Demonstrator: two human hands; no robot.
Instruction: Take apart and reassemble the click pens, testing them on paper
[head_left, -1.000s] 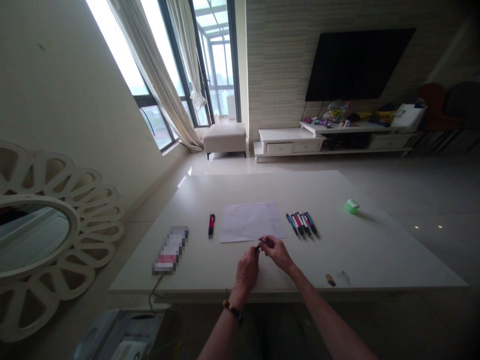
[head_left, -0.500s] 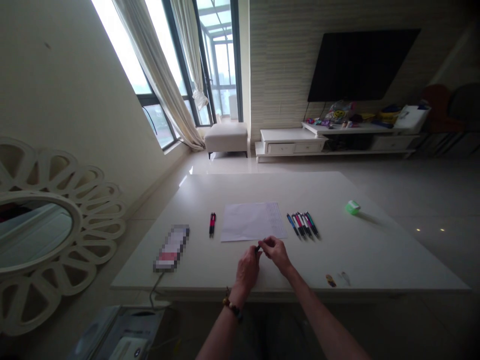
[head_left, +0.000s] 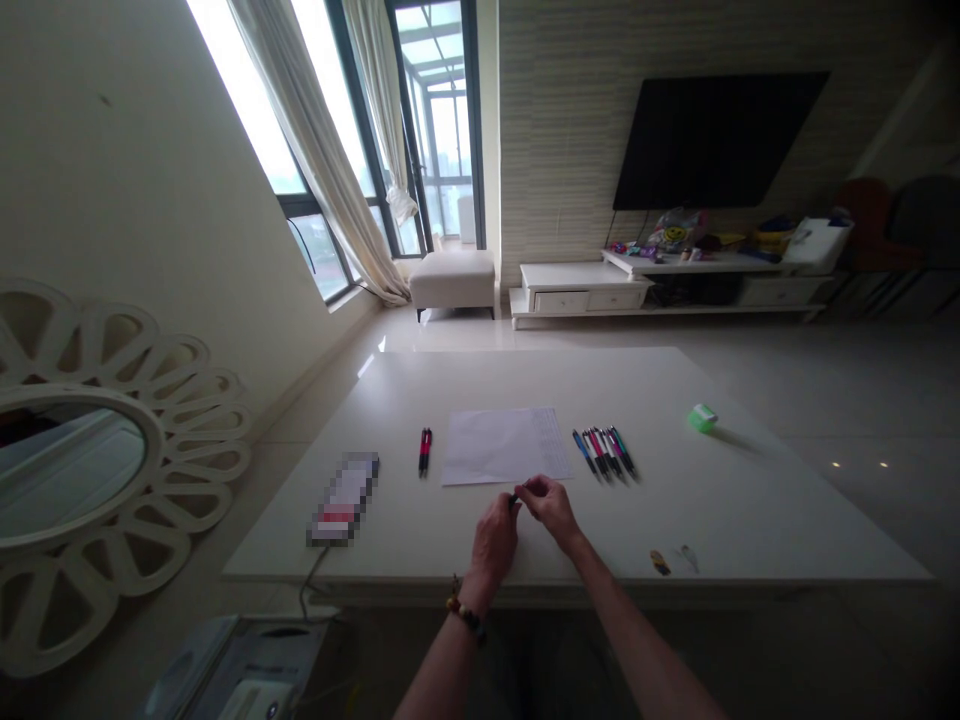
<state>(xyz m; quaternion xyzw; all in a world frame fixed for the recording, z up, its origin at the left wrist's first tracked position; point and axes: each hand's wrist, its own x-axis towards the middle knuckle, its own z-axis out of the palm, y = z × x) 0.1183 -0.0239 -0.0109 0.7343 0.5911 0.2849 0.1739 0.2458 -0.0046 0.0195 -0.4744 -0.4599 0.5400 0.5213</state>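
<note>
My left hand (head_left: 494,546) and my right hand (head_left: 551,505) meet low over the white table (head_left: 735,520), just below the near edge of a sheet of white paper (head_left: 502,446). Between their fingers is a small dark pen (head_left: 514,499), mostly hidden by them. To the right of the sheet lies a row of several coloured pens (head_left: 604,453). A pair of red and black pens (head_left: 424,451) lies to its left. Farther left is a flat box (head_left: 343,498), blurred out.
A green block (head_left: 702,418) sits at the table's right, and several small items (head_left: 670,561) lie near the front edge. A round petal-framed mirror (head_left: 75,465) stands left. A cable and a grey device (head_left: 247,670) are below the table's left corner.
My hands stay together on the dark pen, with only slight finger movement. The whole view has shifted a little as my head moved.
</note>
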